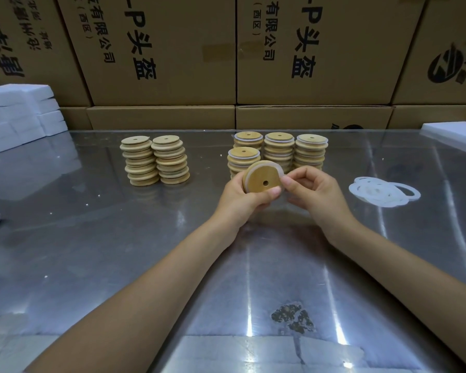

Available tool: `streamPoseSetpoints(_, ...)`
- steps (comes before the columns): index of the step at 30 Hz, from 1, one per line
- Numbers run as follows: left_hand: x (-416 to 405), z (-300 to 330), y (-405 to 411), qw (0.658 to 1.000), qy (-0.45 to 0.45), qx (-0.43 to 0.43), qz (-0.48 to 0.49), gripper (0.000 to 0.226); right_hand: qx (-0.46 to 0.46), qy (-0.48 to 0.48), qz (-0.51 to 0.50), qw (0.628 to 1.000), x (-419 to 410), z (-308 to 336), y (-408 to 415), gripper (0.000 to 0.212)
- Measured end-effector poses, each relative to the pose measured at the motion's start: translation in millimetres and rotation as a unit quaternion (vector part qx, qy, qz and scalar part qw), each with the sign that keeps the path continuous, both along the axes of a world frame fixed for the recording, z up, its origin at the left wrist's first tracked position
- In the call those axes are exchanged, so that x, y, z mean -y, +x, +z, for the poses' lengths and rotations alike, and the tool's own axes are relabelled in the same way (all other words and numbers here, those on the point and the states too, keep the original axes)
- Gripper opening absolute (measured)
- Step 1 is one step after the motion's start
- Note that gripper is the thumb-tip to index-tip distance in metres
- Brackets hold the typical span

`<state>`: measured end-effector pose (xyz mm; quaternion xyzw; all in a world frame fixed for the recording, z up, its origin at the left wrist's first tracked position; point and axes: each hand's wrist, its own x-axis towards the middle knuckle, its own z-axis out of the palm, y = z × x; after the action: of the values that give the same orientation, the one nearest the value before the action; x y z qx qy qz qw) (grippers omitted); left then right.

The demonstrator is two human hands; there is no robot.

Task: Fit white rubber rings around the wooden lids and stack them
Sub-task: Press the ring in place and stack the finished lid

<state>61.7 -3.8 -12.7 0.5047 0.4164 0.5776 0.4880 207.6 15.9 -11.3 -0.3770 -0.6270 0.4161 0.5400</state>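
Left hand (242, 196) grips the lid (262, 179); right hand (311, 189) pinches its white ring (280, 172), which may snap off unseated

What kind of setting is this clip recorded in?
Probably a small packing or assembly workshop: printed cardboard cartons are stacked behind a metal-topped table, which holds batch stacks of wooden lids and a pile of white rubber rings.

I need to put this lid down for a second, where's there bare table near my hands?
Bare table lies in front of you, under both forearms, and between the plain lid stacks and the ringed stacks. It is crowded behind the held lid, and loose rings lie beyond the right hand.
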Motion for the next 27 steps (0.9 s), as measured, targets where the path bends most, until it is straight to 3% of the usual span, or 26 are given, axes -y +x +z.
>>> streamPoseSetpoints(6,-0.3,0.4,1.1,1.000,-0.006,0.004,-0.018,0.043,-0.058,-0.080,0.010,0.995,-2.7,-0.9,-1.0,0.007)
streamPoseSetpoints(12,-0.6,-1.3,1.2,1.000,0.003,-0.002,-0.009,0.044,-0.025,-0.052,0.000,0.998,-1.8,1.2,3.1,0.007)
streamPoseSetpoints(16,-2.7,-2.9,0.9,0.993,0.051,-0.099,0.027,0.046,-0.022,-0.057,-0.016,0.998,-3.5,-0.6,3.6,0.008)
streamPoseSetpoints(21,-7.9,-8.4,-4.5,0.949,0.086,-0.294,0.069,0.032,-0.007,-0.008,-0.055,0.998,-6.7,1.9,7.6,0.007)
streamPoseSetpoints(27,-8.7,-9.4,-4.5,0.955,0.065,-0.278,0.075,0.013,0.060,0.086,-0.056,0.993,-10.6,1.9,8.3,0.014)
